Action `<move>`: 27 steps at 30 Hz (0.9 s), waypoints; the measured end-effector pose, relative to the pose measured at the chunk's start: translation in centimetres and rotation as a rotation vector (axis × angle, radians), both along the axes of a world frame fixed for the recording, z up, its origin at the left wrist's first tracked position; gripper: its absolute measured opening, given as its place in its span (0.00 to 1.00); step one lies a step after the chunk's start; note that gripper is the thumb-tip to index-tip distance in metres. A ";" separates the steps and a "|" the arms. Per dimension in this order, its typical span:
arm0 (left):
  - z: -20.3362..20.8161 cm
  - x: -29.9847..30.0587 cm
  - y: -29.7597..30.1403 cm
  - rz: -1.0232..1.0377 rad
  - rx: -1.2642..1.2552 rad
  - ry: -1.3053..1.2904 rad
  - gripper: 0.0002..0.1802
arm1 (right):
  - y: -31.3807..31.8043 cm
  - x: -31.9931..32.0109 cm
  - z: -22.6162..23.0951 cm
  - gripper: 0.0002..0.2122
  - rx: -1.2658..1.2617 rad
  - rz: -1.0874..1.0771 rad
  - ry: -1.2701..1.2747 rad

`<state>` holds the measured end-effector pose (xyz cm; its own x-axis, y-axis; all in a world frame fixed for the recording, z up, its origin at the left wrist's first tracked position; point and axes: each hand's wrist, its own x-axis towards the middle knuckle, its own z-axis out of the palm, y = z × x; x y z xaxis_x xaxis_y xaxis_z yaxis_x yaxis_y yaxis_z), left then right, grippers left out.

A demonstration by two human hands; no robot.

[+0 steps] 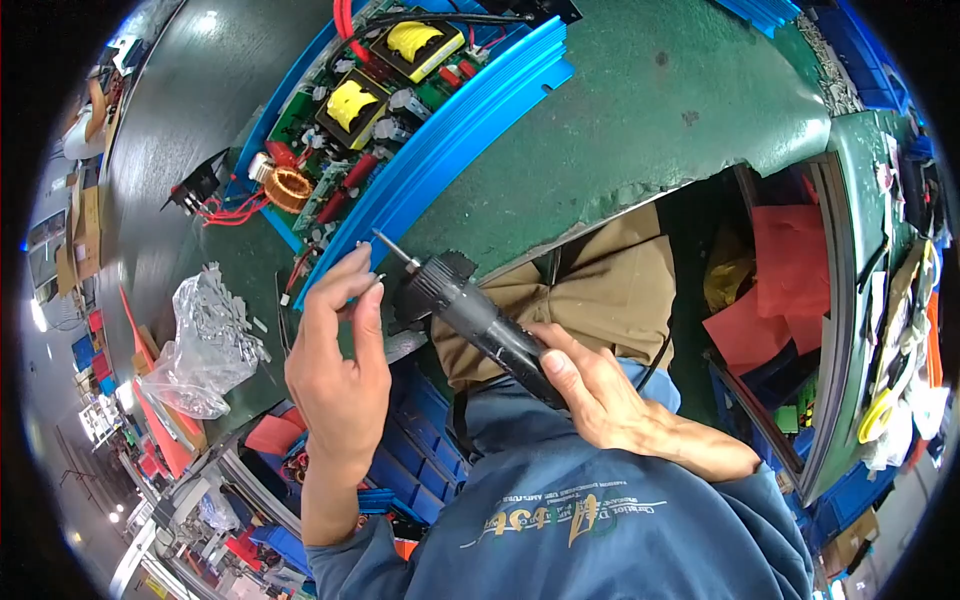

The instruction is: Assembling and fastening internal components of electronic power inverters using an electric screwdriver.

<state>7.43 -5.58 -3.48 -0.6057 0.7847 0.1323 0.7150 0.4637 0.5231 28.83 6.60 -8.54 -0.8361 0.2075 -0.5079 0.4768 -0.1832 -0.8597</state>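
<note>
My right hand [600,395] is wrapped round a black electric screwdriver [480,325], whose bit points up and to the left. Beside the bit's tip, my left hand [338,375] has its thumb and fingers bent together in a pinch. A tiny bit of something shows at those fingertips, too small to name. Just beyond both hands lies a blue metal housing [455,135] with a ribbed side wall. Inside it sits a circuit board carrying two yellow-wrapped transformers [350,101], a copper-wound ring coil [287,188] and several capacitors.
On the green bench [640,100], a clear plastic bag [195,345] of small grey metal pieces lies at the left. A black socket with red wires [200,190] hangs off the housing's end. Blue bins [415,455] stand below; red sheets [790,265] fill a shelf at the right.
</note>
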 end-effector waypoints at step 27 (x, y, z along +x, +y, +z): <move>0.2 1.0 -0.2 0.136 0.033 -0.008 0.06 | -0.3 -0.2 -0.9 0.20 0.261 -0.029 0.152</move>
